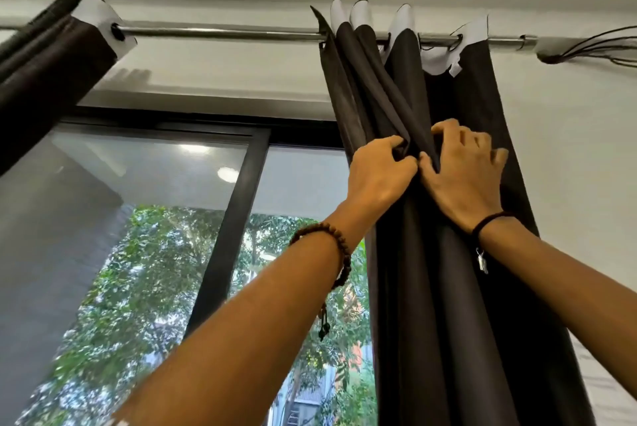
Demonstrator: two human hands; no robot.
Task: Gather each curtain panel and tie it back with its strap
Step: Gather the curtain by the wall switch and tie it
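Observation:
The right curtain panel (431, 287) is dark brown with a white lining at its top and hangs bunched in folds from a metal rod (224, 32). My left hand (377, 174) pinches a fold of this panel high up, below the rod. Beside it, my right hand (463, 172) grips the neighbouring folds, its fingers curled into the fabric. The two hands touch at the thumbs. The left curtain panel (44, 70) hangs gathered at the upper left corner. No strap shows in the view.
A black-framed sliding window (227, 218) fills the middle and left, with trees outside and a mesh screen over it. The white wall (568, 149) lies to the right of the panel. Loose dark threads (593, 46) hang off the rod's right end.

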